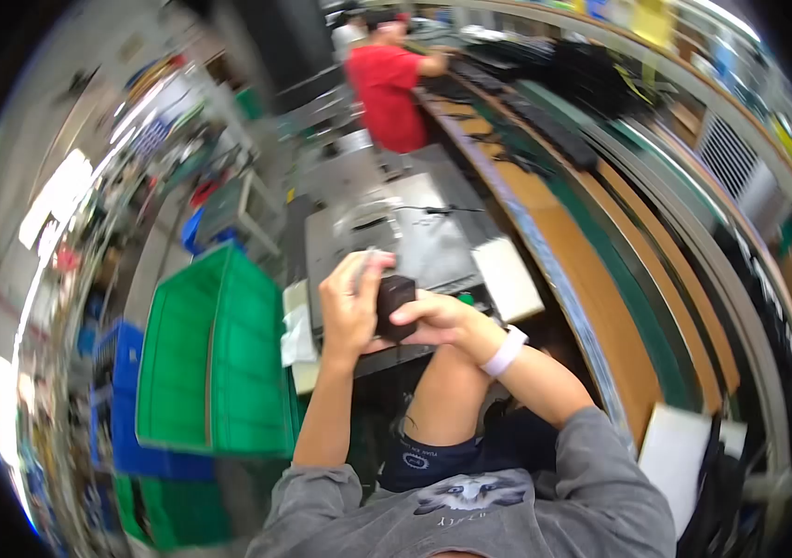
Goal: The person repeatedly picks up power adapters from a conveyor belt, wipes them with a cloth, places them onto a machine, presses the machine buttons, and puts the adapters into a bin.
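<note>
A small dark, block-shaped object is held between my two hands above the near edge of the work table. My left hand supports it from the left side, with its fingers curled and a thin pale thing showing near the fingertips. On the other side, my right hand grips the block with the thumb across its face. Blur hides what kind of object it is. Beyond the hands, a grey metal plate lies on the table with a thin black cord-like piece on it.
Green plastic crates stand to my left, by a blue crate. A long bench with dark strips runs along the right. A person in a red shirt works further ahead. A white pad lies right of the plate.
</note>
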{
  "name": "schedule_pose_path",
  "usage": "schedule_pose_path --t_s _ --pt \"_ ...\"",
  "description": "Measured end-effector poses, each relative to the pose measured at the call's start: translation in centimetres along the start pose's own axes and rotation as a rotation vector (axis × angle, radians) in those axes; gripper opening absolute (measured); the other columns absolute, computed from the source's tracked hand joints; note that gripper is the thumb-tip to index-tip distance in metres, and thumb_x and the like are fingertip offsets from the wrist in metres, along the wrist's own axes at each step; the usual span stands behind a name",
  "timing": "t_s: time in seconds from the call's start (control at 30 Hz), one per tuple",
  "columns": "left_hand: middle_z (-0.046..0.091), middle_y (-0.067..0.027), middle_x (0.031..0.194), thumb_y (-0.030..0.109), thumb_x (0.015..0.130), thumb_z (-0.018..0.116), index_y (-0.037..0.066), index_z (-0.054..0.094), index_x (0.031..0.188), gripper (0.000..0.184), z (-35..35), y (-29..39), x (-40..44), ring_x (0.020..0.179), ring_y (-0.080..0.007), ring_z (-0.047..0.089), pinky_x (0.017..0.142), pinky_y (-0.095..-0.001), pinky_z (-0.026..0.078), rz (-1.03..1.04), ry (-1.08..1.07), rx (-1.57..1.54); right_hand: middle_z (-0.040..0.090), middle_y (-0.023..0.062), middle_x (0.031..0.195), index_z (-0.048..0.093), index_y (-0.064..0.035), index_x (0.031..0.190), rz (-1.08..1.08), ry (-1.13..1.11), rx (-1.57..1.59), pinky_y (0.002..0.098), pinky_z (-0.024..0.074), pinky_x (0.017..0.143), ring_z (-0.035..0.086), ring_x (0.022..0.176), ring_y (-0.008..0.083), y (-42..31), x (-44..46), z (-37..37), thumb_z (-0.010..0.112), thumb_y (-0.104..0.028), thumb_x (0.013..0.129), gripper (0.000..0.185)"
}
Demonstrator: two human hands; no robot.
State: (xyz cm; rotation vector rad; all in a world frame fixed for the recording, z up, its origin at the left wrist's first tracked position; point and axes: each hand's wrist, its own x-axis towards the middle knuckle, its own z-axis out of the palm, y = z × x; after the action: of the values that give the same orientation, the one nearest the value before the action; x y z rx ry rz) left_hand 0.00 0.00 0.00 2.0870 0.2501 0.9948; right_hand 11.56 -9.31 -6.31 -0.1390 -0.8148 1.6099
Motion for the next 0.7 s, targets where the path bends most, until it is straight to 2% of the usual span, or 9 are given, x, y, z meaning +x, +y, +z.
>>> schedule_pose_path --t_s 0.07,0.2,0.3,0.43,0.53,0.57,0.6,0.67,0.7 --pt "0.07 -0.0062 0.092 0.024 0.102 0.052 -0.003 0.067 0.093 0.032 -1.9 -2.4 2.0 0.078 -0.011 0.058 0.075 -0.0273 0.048 -0.043 -0.074 -0.096 0.055 0.0148 0.132 0.043 -0.0007 0.136 -0.111 0.037 0.087 0.0528 0.0438 0.107 0.055 0.124 0.029 2.0 3.1 -1.3 0.064 -0.001 0.086 0.054" --pt "0.068 -0.009 0.091 0.024 0.101 0.052 -0.002 0.064 0.094 0.029 7.8 2.3 4.2 0.081 -0.0162 0.063 0.071 -0.0292 0.049 0.298 0.037 0.052 0.059 0.0177 0.126 0.047 -0.0008 0.132 -0.228 0.103 0.099 0.0438 0.0546 0.093 0.063 0.11 0.0294 -3.7 -5.7 -2.2 0.062 -0.003 0.087 0.047" --pt "0.066 -0.0073 0.09 0.027 0.104 0.048 -0.001 0.063 0.092 0.033 10.1 5.4 4.7 0.078 -0.0115 0.06 0.061 -0.0251 0.046 0.224 0.086 -0.142 0.061 0.0185 0.122 0.045 -0.0021 0.137 -0.261 0.128 0.104 0.0363 0.0551 0.082 0.065 0.102 0.0336 -8.2 -8.5 -0.6 0.063 -0.009 0.086 0.054" --pt "0.064 -0.0132 0.09 0.025 0.104 0.044 -0.001 0.056 0.082 0.036 11.0 7.4 3.4 0.083 -0.0207 0.058 0.08 -0.0328 0.045 0.382 0.12 -0.306 0.066 0.0151 0.11 0.053 -0.0012 0.129 -0.36 0.341 -0.284 0.0313 0.0562 0.074 0.068 0.094 0.025 -17.2 -12.7 0.3 0.066 -0.009 0.085 0.046" --pt "0.063 -0.0134 0.086 0.026 0.102 0.045 -0.002 0.057 0.079 0.038 10.5 6.7 -1.0 0.078 -0.0188 0.056 0.076 -0.031 0.044 0.348 -0.028 -0.413 0.065 0.0087 0.102 0.061 -0.0025 0.109 -0.581 0.756 -1.303 0.0282 0.0549 0.07 0.065 0.083 0.0131 -26.5 -16.3 5.2 0.078 -0.022 0.082 0.037" --pt "0.063 -0.0129 0.085 0.027 0.102 0.046 -0.001 0.058 0.078 0.039 10.4 6.1 -2.6 0.077 -0.0172 0.055 0.074 -0.0295 0.043 0.339 -0.085 -0.392 0.064 0.01 0.097 0.061 -0.0037 0.107 -0.505 1.026 -1.655 0.0305 0.0541 0.073 0.064 0.088 0.0185 -29.7 -17.9 7.1 0.08 -0.029 0.08 0.041" --pt "0.063 -0.0124 0.085 0.026 0.102 0.046 -0.001 0.058 0.077 0.039 10.4 5.6 -4.3 0.075 -0.0155 0.054 0.07 -0.0278 0.042 0.22 -0.148 -0.394 0.061 0.015 0.096 0.059 -0.0035 0.108 -0.679 1.159 -2.458 0.0355 0.0528 0.08 0.061 0.093 0.0269 -32.7 -19.6 7.2 0.081 -0.031 0.079 0.045" --pt "0.063 -0.0116 0.085 0.025 0.102 0.047 0.0 0.058 0.077 0.038 10.6 3.6 -7.3 0.071 -0.0123 0.052 0.064 -0.0249 0.039 -0.013 -0.228 -0.455 0.051 0.0243 0.111 0.05 -0.0057 0.109 -0.687 1.351 -2.53 0.0478 0.0505 0.086 0.057 0.101 0.046 -34.9 -22.7 8.6 0.083 -0.027 0.072 0.054" --pt "0.063 -0.0112 0.085 0.025 0.102 0.047 0.0 0.059 0.078 0.037 11.0 2.2 -8.5 0.068 -0.0109 0.051 0.061 -0.0238 0.037 -0.126 -0.243 -0.519 0.052 0.0241 0.108 0.049 -0.0012 0.107 -0.665 1.433 -2.74 0.0466 0.0504 0.083 0.057 0.097 0.0448 -37.0 -24.8 6.7 0.084 -0.027 0.07 0.056"
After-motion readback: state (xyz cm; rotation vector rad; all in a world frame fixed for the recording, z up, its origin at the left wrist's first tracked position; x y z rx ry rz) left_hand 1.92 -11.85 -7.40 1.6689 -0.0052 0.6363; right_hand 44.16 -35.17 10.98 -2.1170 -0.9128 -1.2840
